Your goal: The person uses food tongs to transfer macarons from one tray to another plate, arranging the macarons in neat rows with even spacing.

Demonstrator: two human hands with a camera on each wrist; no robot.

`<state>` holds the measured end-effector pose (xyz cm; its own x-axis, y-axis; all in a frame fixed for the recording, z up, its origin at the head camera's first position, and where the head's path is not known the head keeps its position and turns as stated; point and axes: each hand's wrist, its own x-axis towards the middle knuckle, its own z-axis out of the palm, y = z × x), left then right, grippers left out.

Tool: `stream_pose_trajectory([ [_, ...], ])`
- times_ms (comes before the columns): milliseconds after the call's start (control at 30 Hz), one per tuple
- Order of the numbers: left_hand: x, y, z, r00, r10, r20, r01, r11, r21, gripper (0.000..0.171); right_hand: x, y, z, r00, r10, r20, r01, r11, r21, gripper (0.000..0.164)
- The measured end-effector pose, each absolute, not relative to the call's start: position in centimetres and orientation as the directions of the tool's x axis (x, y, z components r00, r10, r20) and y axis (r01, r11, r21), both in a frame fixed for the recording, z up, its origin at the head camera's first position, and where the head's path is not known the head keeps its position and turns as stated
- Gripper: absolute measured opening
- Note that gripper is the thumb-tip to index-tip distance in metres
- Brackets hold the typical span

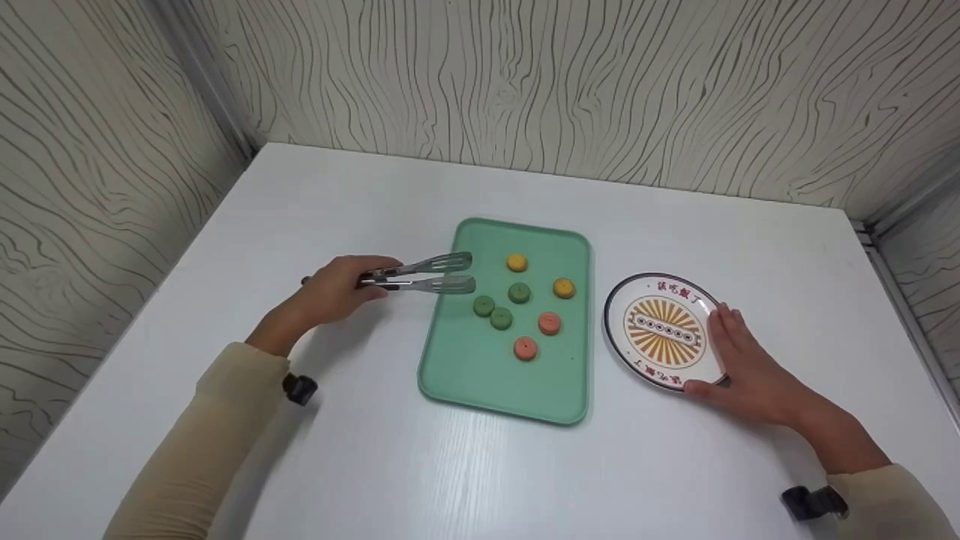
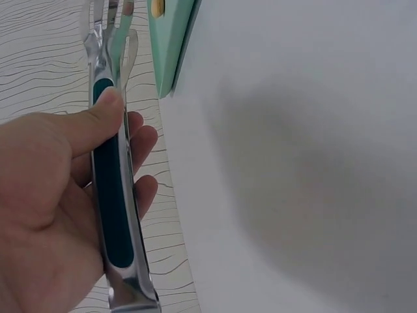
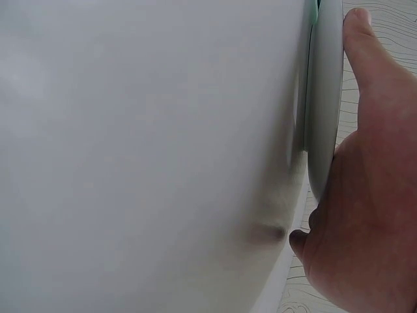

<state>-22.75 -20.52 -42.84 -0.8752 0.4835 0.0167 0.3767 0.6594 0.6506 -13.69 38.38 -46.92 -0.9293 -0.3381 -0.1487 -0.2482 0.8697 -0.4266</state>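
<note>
My left hand (image 1: 341,289) grips metal food tongs (image 1: 427,274) with dark handle insets (image 2: 114,189). In the left wrist view, the thumb lies along one arm and the fingers wrap behind the other. The slotted tips stand parted over the left edge of a green tray (image 1: 472,375), with nothing between them. My right hand (image 1: 754,375) holds a round patterned plate (image 1: 664,330) at its right rim, the thumb at the near edge and the fingers along the far right side. In the right wrist view the plate (image 3: 324,98) shows edge-on.
On the tray lie three green discs (image 1: 519,292), two yellow discs (image 1: 516,262) and two pink discs (image 1: 549,323), like small macarons. The white table (image 1: 360,465) ends at patterned wall panels (image 1: 525,90) behind and at both sides.
</note>
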Motion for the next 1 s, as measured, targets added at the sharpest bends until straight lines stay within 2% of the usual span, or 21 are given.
stream_pose_trajectory([
  [433, -22.9, -20.0, -42.7, -0.856, 0.511, 0.079, 0.436, 0.632, 0.64, 0.038, -13.6, 38.3, -46.9, -0.929, -0.322, -0.182, -0.221, 0.879, -0.423, 0.118],
  [1000, -23.0, -19.3, -42.6, -0.834, 0.55, 0.052, 0.455, 0.631, 0.628, 0.04, -13.6, 38.4, -46.8, -0.928, -0.338, -0.159, -0.238, 0.863, -0.446, 0.116],
])
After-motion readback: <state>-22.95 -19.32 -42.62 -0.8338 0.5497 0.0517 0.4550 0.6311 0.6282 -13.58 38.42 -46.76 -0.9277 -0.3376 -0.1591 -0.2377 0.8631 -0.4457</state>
